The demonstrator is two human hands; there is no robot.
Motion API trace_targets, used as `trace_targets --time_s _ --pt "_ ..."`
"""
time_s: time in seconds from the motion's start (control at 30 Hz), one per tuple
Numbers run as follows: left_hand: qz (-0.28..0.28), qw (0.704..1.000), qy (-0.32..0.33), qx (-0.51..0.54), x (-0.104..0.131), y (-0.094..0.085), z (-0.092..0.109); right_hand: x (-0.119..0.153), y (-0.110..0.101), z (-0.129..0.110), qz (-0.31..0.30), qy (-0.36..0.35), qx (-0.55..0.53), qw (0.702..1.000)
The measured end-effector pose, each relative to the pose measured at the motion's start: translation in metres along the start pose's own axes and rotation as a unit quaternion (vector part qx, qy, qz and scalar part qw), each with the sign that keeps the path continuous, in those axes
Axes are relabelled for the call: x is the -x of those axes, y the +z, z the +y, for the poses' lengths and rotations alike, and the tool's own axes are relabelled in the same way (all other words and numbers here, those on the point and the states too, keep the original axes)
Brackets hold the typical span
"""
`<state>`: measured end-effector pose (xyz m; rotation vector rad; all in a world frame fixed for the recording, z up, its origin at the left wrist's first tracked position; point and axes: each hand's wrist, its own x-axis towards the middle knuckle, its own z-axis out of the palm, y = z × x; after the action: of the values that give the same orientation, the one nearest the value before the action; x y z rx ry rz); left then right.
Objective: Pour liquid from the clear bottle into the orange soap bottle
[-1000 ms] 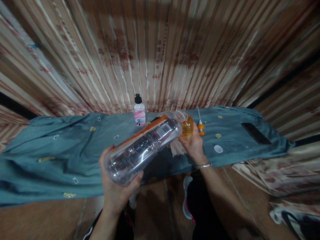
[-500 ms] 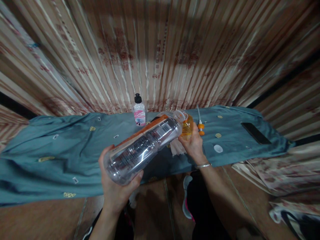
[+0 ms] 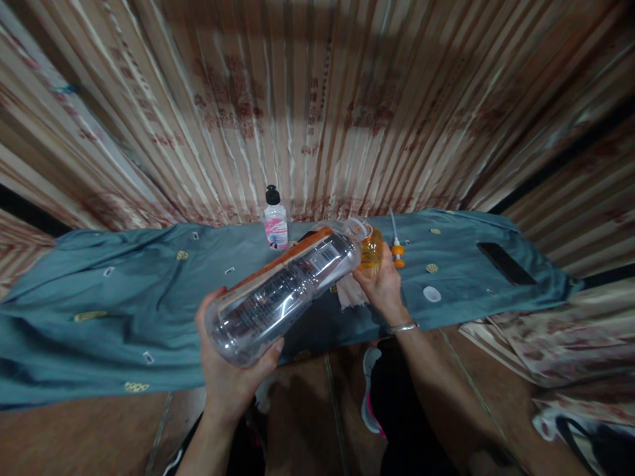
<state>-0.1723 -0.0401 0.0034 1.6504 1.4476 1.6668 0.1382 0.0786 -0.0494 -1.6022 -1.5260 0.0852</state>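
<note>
My left hand (image 3: 233, 370) is wrapped around the base of a large clear plastic bottle (image 3: 278, 297) with an orange label. The bottle lies tilted in the air, its mouth end up and to the right. In my right hand (image 3: 381, 284) is a smaller bottle (image 3: 371, 254) of amber liquid. The neck of the large bottle meets the top of the small one; whether liquid flows between them I cannot tell. An orange-and-white pump head (image 3: 397, 254) with a thin tube rests on the cloth just right of my right hand.
A small clear bottle with a black cap (image 3: 276, 225) stands at the back of the teal cloth (image 3: 124, 284). Toward the right are a round white disc (image 3: 431, 293) and a dark phone (image 3: 505, 262). A pale cloth (image 3: 352, 291) lies beneath the bottles. Patterned curtains (image 3: 317, 119) hang behind.
Almost nothing differs. Both hands keep the two bottles in the same joined, tilted position; the view has shifted very slightly.
</note>
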Motion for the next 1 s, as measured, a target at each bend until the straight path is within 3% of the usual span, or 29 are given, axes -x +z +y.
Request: trace_targets --time_s 0.47,0.63,1.0 --pt "0.0 1.0 0.017 -0.024 -0.003 0.001 0.004 -0.001 0.0 -0.002 -0.007 0.005 0.002 1.0" --pt "-0.002 1.0 -0.02 0.003 -0.002 0.0 0.0 -0.001 0.001 0.001 -0.004 -0.005 0.002 1.0" --pt "0.018 0.998 -0.051 0.016 -0.005 0.004 0.01 -0.001 -0.001 -0.003 -0.016 0.01 -0.015 1.0"
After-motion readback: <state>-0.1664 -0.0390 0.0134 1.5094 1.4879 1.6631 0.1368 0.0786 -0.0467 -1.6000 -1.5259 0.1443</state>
